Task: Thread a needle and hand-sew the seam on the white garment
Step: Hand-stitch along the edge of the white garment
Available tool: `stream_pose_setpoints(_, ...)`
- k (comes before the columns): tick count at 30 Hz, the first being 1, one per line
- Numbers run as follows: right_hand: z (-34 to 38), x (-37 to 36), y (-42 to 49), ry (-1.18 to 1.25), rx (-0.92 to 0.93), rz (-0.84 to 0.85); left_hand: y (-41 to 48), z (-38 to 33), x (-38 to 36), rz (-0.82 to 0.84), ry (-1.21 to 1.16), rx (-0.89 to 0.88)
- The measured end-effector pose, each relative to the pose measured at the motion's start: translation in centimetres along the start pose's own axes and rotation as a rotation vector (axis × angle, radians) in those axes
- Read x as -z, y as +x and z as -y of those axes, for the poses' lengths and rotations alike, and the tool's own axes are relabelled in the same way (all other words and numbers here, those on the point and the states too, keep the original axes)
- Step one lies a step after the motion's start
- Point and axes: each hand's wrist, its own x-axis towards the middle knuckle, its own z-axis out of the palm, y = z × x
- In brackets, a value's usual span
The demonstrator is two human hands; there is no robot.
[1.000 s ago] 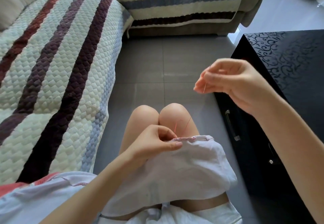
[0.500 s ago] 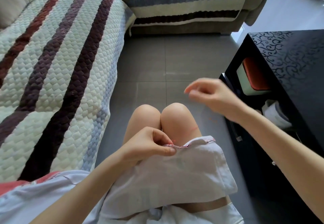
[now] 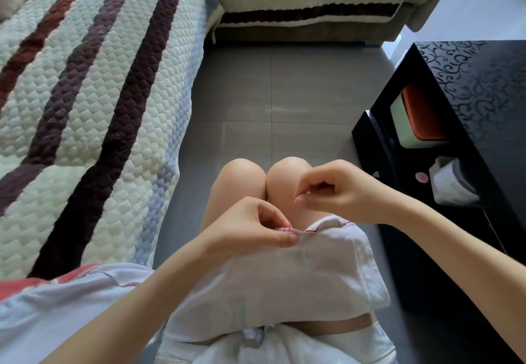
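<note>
The white garment (image 3: 273,278) lies draped over my thighs, its pink-stitched seam edge (image 3: 310,230) turned up near my knees. My left hand (image 3: 250,227) pinches that seam edge between thumb and forefinger. My right hand (image 3: 336,190) hovers just above and right of the seam, over my right knee, fingers curled with thumb and forefinger pinched together. The needle is too thin to make out between them. A trace of red thread shows at the seam beside my left fingertips.
A quilted striped sofa cover (image 3: 85,107) fills the left side and the back. A black patterned table (image 3: 469,107) stands at the right, with an orange-and-green box (image 3: 418,118) and white items (image 3: 449,181) on its lower shelf. Grey tiled floor (image 3: 270,93) lies ahead.
My right hand came down from high at the right, where it had the thread pulled taut, to just above the seam. My left hand kept its pinch on the seam.
</note>
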Motion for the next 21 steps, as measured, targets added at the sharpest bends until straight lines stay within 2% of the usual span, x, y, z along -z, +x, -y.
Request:
stream_pose_setpoints(4, 0.6, 0.2, 0.3, 0.032, 0.015, -0.089, 0.0, 0.1, -0.2, -0.049, -0.005, 0.011)
stream_pose_setpoints(10, -0.5, -0.7, 0.6, -0.095, -0.016, -0.315, -0.2, 0.2, -0.1, -0.082, -0.015, 0.003)
stream_pose_setpoints(13, -1.2, -1.6, 0.1, -0.153, -0.027, -0.242, -0.2, 0.5, 0.1, -0.081, -0.049, 0.0)
stream_pose_setpoints(16, -1.5, -2.6, -1.0, -0.08, -0.039, -0.133, -0.1, 0.6, 0.4, -0.053, -0.077, 0.008)
stream_pose_setpoints(21, -1.9, -3.6, -2.2, -0.213, -0.005, -0.121, 0.2, 0.9, 0.7, -0.022, -0.078, 0.016)
